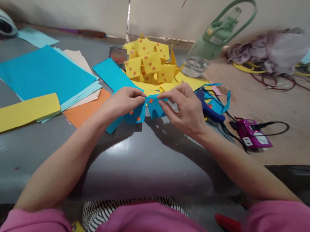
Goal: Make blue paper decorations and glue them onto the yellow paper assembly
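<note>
A small blue paper piece [156, 110] with orange diamonds hangs between my hands above the table's near part. My left hand [125, 99] is closed, thumb and forefinger pinching its upper left edge. On the other side my right hand [184, 105] is closed too, with its fingertips at the upper right edge. Another blue piece with orange diamonds [136, 116] is just below my left fingers. Behind my hands stands a heap of yellow paper pieces [150, 63] dotted with orange diamonds. A dark blue glue gun [212, 110] lies right of my right hand.
Blue sheets [44, 75], a yellow strip [15, 115] and orange paper [88, 109] spread to the left. A green-topped bottle [213, 39] stands behind at the right. A purple power strip [251, 133] with cords and a bundled cloth [271, 51] lie farther right.
</note>
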Motion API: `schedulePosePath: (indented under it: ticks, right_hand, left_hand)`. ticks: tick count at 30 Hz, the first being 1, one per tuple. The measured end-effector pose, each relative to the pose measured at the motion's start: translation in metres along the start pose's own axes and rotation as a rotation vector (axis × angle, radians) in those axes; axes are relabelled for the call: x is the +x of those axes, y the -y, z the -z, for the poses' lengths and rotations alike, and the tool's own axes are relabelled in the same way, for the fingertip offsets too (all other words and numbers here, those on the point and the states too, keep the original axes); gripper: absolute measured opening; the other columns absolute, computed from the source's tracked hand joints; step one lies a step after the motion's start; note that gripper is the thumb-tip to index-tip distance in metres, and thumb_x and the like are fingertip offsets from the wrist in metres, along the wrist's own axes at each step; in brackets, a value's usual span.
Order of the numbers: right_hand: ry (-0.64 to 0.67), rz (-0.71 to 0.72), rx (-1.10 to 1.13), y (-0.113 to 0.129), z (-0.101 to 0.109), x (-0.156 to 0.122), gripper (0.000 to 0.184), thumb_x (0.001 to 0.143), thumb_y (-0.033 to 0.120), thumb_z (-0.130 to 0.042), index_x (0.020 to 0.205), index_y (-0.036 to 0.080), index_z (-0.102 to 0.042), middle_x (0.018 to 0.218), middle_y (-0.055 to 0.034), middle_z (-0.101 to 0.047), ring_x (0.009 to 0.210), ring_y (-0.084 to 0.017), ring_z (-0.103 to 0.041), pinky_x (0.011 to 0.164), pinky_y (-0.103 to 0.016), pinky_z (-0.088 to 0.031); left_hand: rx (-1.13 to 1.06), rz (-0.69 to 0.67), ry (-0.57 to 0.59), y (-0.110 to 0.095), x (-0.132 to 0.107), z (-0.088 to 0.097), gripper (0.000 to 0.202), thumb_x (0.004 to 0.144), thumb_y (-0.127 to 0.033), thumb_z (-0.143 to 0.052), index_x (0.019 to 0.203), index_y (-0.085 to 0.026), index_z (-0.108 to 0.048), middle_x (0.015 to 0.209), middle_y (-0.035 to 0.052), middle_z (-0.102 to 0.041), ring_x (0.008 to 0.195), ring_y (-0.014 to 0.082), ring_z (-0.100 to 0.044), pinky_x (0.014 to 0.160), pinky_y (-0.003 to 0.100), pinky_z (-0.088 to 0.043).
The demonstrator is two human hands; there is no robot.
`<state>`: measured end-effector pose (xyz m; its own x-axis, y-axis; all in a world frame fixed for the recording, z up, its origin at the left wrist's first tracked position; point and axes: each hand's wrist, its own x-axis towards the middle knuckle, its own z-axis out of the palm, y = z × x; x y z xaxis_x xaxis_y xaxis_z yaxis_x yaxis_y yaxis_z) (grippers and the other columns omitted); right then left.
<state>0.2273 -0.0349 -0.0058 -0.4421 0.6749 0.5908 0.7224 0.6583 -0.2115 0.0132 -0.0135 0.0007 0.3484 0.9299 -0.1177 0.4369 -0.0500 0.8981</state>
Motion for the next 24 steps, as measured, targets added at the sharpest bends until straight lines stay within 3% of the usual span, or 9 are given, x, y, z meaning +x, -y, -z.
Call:
schedulePosePath:
  ticks: [4, 8, 16, 24]
  right_hand:
    - [0.029, 0.276, -0.222, -0.015, 0.004, -0.009, 0.032, 0.098, 0.022, -0.050, 0.117, 0.034, -0.072, 0.087, -0.0046, -0.059, 0.080, -0.020, -0.052, 0.073, -0.034, -0.044]
    - [0.076, 0.376, -0.351, -0.025, -0.002, -0.014, 0.043, 0.096, 0.016, -0.050, 0.130, 0.036, -0.066, 0.090, -0.0048, -0.062, 0.078, -0.020, -0.050, 0.073, -0.035, -0.043]
    - [0.083, 0.326, -0.294, -0.023, -0.009, -0.019, 0.045, 0.097, 0.017, -0.050, 0.137, 0.033, -0.063, 0.092, -0.0057, -0.064, 0.083, -0.020, -0.054, 0.078, -0.035, -0.046]
    - [0.018, 0.236, -0.225, -0.012, -0.013, -0.019, 0.038, 0.100, 0.018, -0.045, 0.128, 0.026, -0.070, 0.089, -0.0059, -0.064, 0.081, -0.019, -0.055, 0.073, -0.031, -0.048]
  left_hand:
    - [-0.038, 0.038, 0.006, -0.003, -0.001, 0.001, 0.017, 0.085, -0.024, -0.056, 0.085, -0.018, -0.072, 0.067, 0.0017, -0.066, 0.059, 0.0129, -0.059, 0.055, 0.024, -0.045]
    - [-0.054, 0.076, -0.001, -0.007, -0.003, 0.000, 0.016, 0.085, -0.022, -0.057, 0.084, -0.018, -0.073, 0.068, 0.0013, -0.066, 0.059, 0.0127, -0.059, 0.056, 0.024, -0.045]
    - [-0.188, 0.099, 0.025, -0.003, -0.004, -0.001, 0.014, 0.088, -0.026, -0.060, 0.088, -0.021, -0.073, 0.067, -0.0007, -0.064, 0.056, 0.0111, -0.058, 0.056, 0.024, -0.045]
    - [-0.295, 0.108, 0.012, -0.005, -0.004, -0.004, 0.017, 0.092, -0.026, -0.060, 0.095, -0.019, -0.074, 0.068, -0.0010, -0.067, 0.055, 0.0083, -0.057, 0.055, 0.020, -0.044]
